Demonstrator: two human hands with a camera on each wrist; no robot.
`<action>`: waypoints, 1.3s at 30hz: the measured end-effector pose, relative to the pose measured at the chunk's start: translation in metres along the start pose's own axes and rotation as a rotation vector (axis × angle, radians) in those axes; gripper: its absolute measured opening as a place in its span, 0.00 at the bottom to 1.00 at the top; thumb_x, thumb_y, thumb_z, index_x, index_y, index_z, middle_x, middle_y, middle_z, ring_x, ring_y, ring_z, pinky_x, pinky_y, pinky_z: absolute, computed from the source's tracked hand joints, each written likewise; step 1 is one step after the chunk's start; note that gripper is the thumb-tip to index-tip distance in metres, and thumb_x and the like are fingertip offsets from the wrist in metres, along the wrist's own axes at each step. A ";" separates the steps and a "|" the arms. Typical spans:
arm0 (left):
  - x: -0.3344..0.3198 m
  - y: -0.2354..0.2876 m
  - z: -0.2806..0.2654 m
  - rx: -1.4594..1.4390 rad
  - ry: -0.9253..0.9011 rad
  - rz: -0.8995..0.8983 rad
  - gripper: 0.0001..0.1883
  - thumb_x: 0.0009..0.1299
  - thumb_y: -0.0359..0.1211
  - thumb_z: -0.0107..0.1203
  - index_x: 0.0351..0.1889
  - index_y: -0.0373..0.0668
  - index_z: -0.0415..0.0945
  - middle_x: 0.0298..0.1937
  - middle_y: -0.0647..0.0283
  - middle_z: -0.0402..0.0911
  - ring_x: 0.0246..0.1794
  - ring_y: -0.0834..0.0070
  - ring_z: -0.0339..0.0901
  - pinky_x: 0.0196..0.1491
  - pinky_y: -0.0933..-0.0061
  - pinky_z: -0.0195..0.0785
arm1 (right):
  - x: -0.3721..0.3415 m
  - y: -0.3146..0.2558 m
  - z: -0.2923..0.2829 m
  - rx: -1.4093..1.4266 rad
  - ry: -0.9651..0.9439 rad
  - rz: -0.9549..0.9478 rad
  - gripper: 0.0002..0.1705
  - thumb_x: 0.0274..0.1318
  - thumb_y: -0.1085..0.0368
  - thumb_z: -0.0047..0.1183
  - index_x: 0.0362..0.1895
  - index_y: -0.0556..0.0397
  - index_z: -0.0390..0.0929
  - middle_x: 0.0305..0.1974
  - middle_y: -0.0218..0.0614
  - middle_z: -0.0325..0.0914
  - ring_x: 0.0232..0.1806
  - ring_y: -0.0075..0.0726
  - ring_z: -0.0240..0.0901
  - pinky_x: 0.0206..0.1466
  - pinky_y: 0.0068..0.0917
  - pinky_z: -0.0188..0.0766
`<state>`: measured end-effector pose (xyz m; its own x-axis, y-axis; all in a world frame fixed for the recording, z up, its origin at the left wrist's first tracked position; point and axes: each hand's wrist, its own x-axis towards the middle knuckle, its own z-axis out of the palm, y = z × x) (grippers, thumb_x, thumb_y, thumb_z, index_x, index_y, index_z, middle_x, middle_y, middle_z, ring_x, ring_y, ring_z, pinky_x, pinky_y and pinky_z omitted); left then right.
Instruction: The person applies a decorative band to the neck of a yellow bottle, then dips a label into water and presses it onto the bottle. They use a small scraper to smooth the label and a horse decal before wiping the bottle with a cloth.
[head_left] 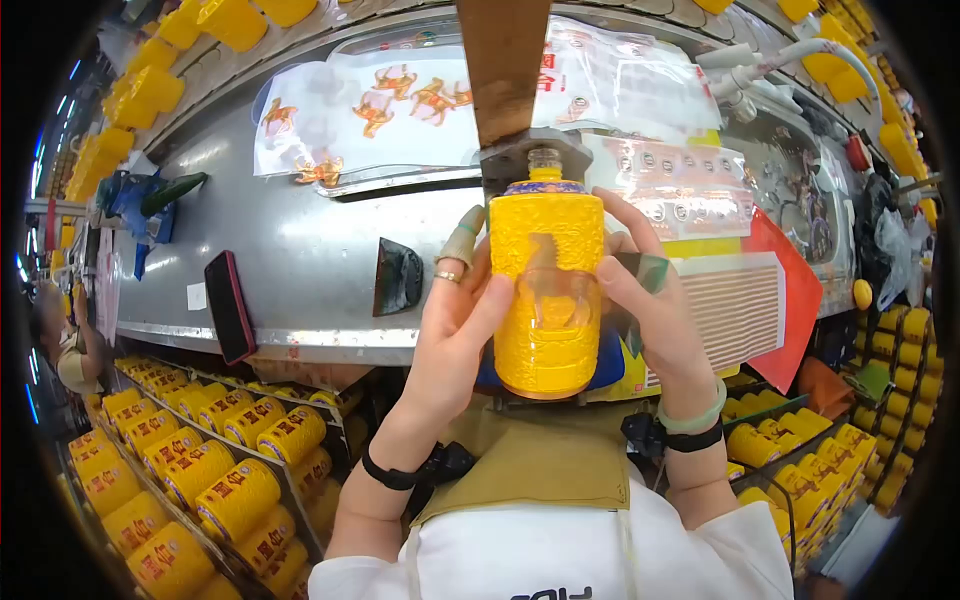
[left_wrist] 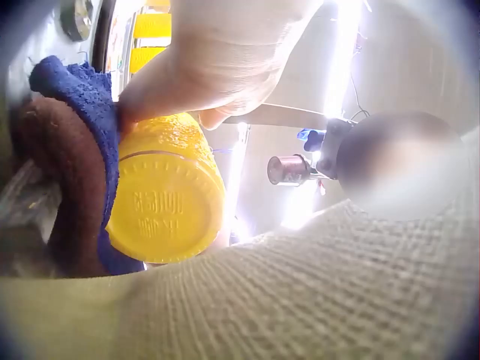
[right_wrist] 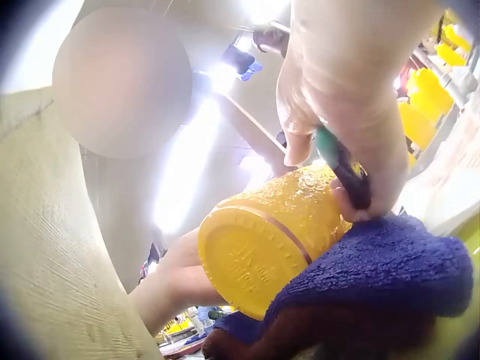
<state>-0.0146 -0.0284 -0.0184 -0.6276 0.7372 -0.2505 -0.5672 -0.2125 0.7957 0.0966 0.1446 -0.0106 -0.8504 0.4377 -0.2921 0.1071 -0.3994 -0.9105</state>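
Note:
A yellow textured bottle (head_left: 545, 215) with a clear neck lies between both hands, its base towards the person. On its front sits a brownish horse decal (head_left: 555, 290). My left hand (head_left: 450, 335) grips the bottle's left side, thumb at the decal's edge, a covering on one fingertip. From the right, my right hand (head_left: 668, 330) holds it with the thumb beside the decal; a dark green flat piece (head_left: 652, 272) is tucked in that hand. In the right wrist view, a blue towel (right_wrist: 390, 262) lies under the bottle. Fingers behind the bottle are partly hidden.
Sheets with orange horse decals (head_left: 375, 105) lie at the back of the metal table (head_left: 310, 230). A phone (head_left: 230, 308) and a dark block (head_left: 398, 277) are at left. Striped paper (head_left: 730, 310) and a red sheet (head_left: 790, 300) lie right. Racked yellow bottles (head_left: 240, 495) stand below.

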 end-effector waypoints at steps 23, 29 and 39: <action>-0.010 0.001 0.010 0.190 -0.049 0.098 0.42 0.75 0.25 0.58 0.83 0.35 0.45 0.81 0.55 0.58 0.81 0.64 0.57 0.81 0.58 0.50 | -0.003 -0.008 0.009 -0.102 -0.005 -0.006 0.41 0.66 0.70 0.63 0.79 0.52 0.60 0.45 0.24 0.74 0.49 0.17 0.70 0.56 0.21 0.69; -0.009 -0.003 0.004 0.153 -0.063 0.084 0.43 0.75 0.23 0.59 0.82 0.33 0.44 0.80 0.52 0.58 0.81 0.65 0.58 0.80 0.62 0.50 | -0.001 -0.012 0.017 -0.097 0.049 -0.010 0.41 0.65 0.71 0.64 0.78 0.53 0.60 0.46 0.25 0.74 0.48 0.18 0.70 0.55 0.21 0.69; -0.010 -0.004 0.005 0.130 -0.069 0.107 0.43 0.76 0.24 0.59 0.82 0.32 0.43 0.80 0.51 0.58 0.81 0.65 0.58 0.80 0.62 0.51 | 0.000 -0.006 0.012 -0.174 0.042 -0.026 0.43 0.64 0.68 0.66 0.79 0.52 0.60 0.37 0.22 0.68 0.40 0.18 0.66 0.48 0.20 0.66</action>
<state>-0.0032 -0.0316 -0.0167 -0.6402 0.7580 -0.1253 -0.4223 -0.2109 0.8816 0.0898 0.1372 -0.0017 -0.8320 0.4811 -0.2762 0.1757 -0.2437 -0.9538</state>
